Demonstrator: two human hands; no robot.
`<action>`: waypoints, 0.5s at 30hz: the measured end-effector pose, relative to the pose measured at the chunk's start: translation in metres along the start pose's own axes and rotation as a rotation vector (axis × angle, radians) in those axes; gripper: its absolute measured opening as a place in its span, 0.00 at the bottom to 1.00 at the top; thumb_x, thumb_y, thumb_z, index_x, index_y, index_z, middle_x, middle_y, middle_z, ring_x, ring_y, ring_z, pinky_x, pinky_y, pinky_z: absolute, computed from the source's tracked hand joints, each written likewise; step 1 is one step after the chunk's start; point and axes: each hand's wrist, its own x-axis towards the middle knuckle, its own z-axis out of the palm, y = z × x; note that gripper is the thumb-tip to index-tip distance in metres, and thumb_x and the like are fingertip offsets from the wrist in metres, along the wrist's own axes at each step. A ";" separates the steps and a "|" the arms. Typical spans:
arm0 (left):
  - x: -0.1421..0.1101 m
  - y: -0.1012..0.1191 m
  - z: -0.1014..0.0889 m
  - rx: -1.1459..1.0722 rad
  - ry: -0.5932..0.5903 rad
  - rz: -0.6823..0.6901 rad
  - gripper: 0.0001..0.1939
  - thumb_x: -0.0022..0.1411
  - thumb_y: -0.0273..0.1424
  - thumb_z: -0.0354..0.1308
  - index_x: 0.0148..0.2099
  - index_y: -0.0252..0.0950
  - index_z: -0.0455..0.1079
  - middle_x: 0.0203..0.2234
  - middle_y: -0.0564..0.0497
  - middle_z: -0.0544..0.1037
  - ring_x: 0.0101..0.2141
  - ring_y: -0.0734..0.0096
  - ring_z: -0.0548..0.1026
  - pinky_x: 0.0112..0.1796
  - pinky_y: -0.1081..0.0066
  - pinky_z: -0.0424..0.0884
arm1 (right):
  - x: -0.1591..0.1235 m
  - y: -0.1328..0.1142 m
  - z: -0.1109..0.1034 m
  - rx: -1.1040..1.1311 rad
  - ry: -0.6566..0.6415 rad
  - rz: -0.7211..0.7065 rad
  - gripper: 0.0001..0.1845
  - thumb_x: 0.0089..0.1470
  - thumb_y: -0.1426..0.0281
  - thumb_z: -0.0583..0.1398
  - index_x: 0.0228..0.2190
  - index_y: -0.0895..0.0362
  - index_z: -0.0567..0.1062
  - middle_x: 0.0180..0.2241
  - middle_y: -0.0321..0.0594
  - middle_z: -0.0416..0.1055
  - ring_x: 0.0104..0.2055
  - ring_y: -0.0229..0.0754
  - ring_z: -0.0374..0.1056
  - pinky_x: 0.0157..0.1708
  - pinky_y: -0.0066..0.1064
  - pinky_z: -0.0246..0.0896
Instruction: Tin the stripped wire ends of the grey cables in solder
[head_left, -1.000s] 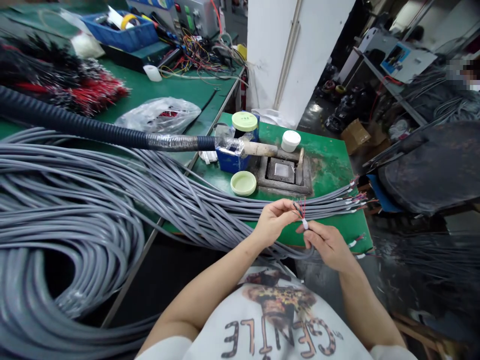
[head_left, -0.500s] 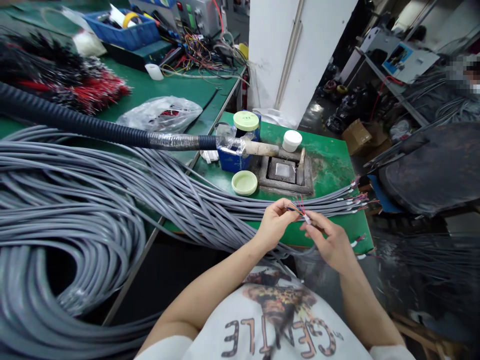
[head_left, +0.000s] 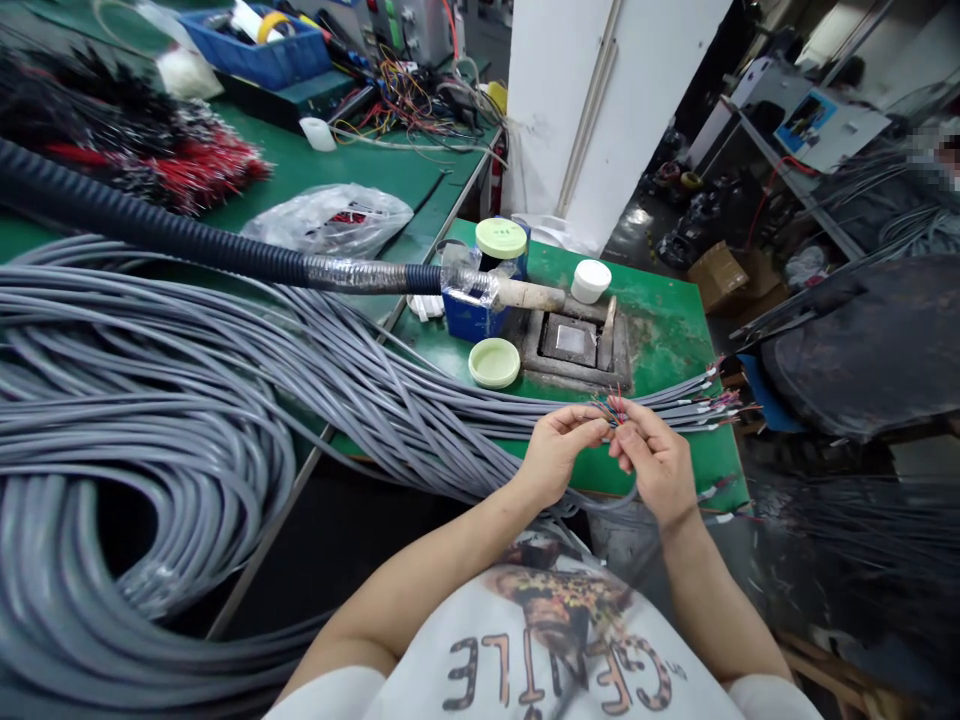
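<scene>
Thin coloured wires (head_left: pixel 616 402), red, blue and green among them, fan out from a cable end between my two hands. My left hand (head_left: pixel 559 450) is closed, thumb and forefinger pinching some of these wires. Against it, my right hand (head_left: pixel 657 456) is closed on the wires at the cable's end, its fingers hiding the white wrap there. Just beyond my hands lies a bundle of grey cables (head_left: pixel 442 405), with stripped, coloured ends (head_left: pixel 724 400) at the table's right edge.
A soldering pot (head_left: pixel 574 340) is set in the green table, with a fume hose nozzle (head_left: pixel 529 294) over it. Around it stand a pale green lid (head_left: pixel 494 362), a white jar (head_left: pixel 591 281) and a blue box (head_left: pixel 472 315). Coiled grey cables (head_left: pixel 187 430) fill the left side.
My right hand has moved in against my left, its fingers now over the white wrap and wires. The view has shifted slightly.
</scene>
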 end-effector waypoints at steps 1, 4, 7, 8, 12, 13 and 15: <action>0.000 -0.001 0.000 -0.018 -0.003 -0.020 0.09 0.48 0.31 0.68 0.31 0.32 0.75 0.23 0.52 0.77 0.25 0.76 0.71 0.32 0.73 0.65 | 0.000 0.001 0.000 0.010 0.003 0.007 0.20 0.58 0.60 0.57 0.50 0.56 0.72 0.22 0.33 0.67 0.20 0.33 0.60 0.19 0.26 0.57; 0.001 -0.004 0.002 -0.065 0.009 -0.049 0.09 0.48 0.31 0.68 0.32 0.32 0.75 0.23 0.52 0.77 0.26 0.76 0.71 0.32 0.73 0.65 | 0.000 0.003 -0.001 0.044 0.007 0.019 0.20 0.58 0.61 0.57 0.50 0.56 0.72 0.22 0.33 0.68 0.19 0.32 0.59 0.18 0.26 0.56; 0.002 -0.005 0.003 -0.096 0.022 -0.059 0.09 0.48 0.30 0.68 0.31 0.33 0.74 0.23 0.53 0.76 0.25 0.77 0.71 0.32 0.73 0.64 | 0.000 0.004 -0.002 0.059 -0.002 0.020 0.20 0.58 0.61 0.57 0.50 0.55 0.71 0.22 0.32 0.67 0.18 0.32 0.58 0.18 0.25 0.55; 0.002 -0.005 0.003 -0.099 0.016 -0.064 0.08 0.48 0.31 0.68 0.31 0.33 0.73 0.23 0.53 0.76 0.25 0.77 0.70 0.31 0.73 0.65 | 0.000 0.004 -0.002 0.064 -0.005 0.019 0.20 0.58 0.61 0.57 0.50 0.55 0.71 0.22 0.32 0.67 0.18 0.32 0.58 0.17 0.25 0.55; 0.002 -0.004 0.003 -0.062 0.018 -0.034 0.08 0.48 0.31 0.68 0.30 0.33 0.73 0.23 0.54 0.75 0.24 0.78 0.69 0.31 0.74 0.64 | 0.002 0.005 0.000 0.099 0.018 0.033 0.18 0.56 0.62 0.60 0.47 0.55 0.72 0.20 0.30 0.65 0.18 0.31 0.57 0.16 0.24 0.53; 0.001 -0.005 0.003 -0.045 0.023 -0.015 0.08 0.48 0.31 0.68 0.30 0.33 0.74 0.23 0.54 0.75 0.24 0.79 0.69 0.31 0.74 0.64 | 0.002 0.006 0.001 0.110 0.034 0.039 0.17 0.55 0.62 0.61 0.45 0.55 0.72 0.19 0.30 0.65 0.17 0.31 0.57 0.16 0.23 0.52; 0.000 -0.005 0.005 -0.017 0.024 0.023 0.08 0.48 0.31 0.68 0.31 0.33 0.75 0.23 0.54 0.76 0.25 0.79 0.69 0.31 0.75 0.65 | 0.003 0.006 0.003 0.142 0.069 0.044 0.13 0.54 0.62 0.62 0.40 0.55 0.73 0.17 0.29 0.63 0.16 0.31 0.56 0.15 0.23 0.50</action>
